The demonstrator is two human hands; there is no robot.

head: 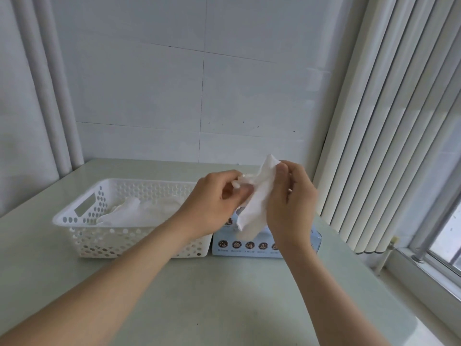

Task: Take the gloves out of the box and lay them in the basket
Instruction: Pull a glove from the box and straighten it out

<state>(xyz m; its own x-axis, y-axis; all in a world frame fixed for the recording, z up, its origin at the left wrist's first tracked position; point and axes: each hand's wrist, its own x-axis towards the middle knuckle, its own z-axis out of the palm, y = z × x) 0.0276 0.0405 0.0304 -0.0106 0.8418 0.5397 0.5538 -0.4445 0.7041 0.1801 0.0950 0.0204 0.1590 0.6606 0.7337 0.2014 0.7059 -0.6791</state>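
Note:
A thin white glove [257, 201] hangs in the air above the light blue glove box [249, 247], which stands on the table just right of the basket. My right hand [290, 203] pinches the glove's upper end between thumb and fingers. My left hand [214, 203] grips its left edge. The white perforated plastic basket [82, 216] sits at the left, with white gloves [134, 213] lying inside it. Most of the box's top is hidden behind my hands and the glove.
The pale green table [224, 295] runs to a white wall at the back. White vertical blinds [389, 121] and a window sill [424, 268] border the right side. White pipes [50, 96] stand in the left corner.

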